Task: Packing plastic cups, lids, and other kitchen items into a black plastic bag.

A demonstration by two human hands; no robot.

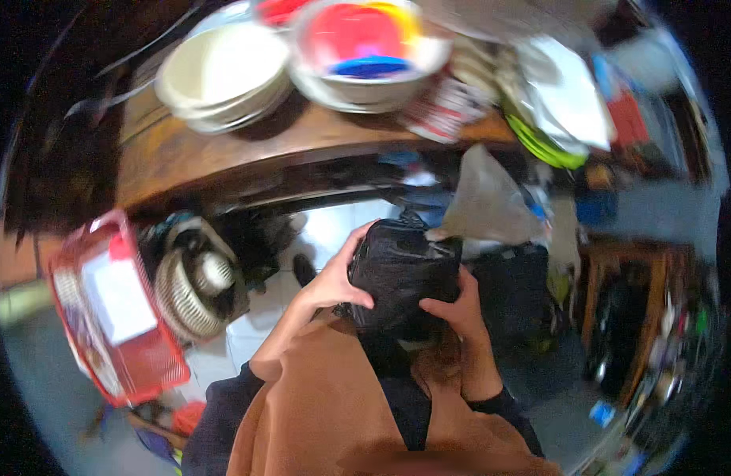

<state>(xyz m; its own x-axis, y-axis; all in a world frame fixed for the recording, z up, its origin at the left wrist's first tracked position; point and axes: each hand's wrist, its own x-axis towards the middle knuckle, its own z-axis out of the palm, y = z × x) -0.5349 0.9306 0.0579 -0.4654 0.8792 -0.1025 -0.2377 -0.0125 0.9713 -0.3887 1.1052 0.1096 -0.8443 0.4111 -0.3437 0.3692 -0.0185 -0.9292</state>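
A black bag or pouch (pixel 404 271) is held in front of my body between both hands. My left hand (pixel 342 276) grips its left side, thumb on the near face and fingers towards the top edge. At its right side, my right hand (pixel 457 303) holds the lower corner, with the thumb laid across the face. Below the bag a dark strap or cloth strip (pixel 404 381) runs down over brown cloth that covers my chest. The picture is blurred, so the bag's closure and details cannot be made out.
Beyond my hands stands a wooden table (pixel 270 134) with stacked cream bowls (pixel 223 77), a basin of colourful plastic dishes (pixel 365 53) and a lime-green item (pixel 544 143). A red plastic basket (pixel 169 369) and a woven basket (pixel 184 297) are at left. At right is a wooden frame (pixel 651 327).
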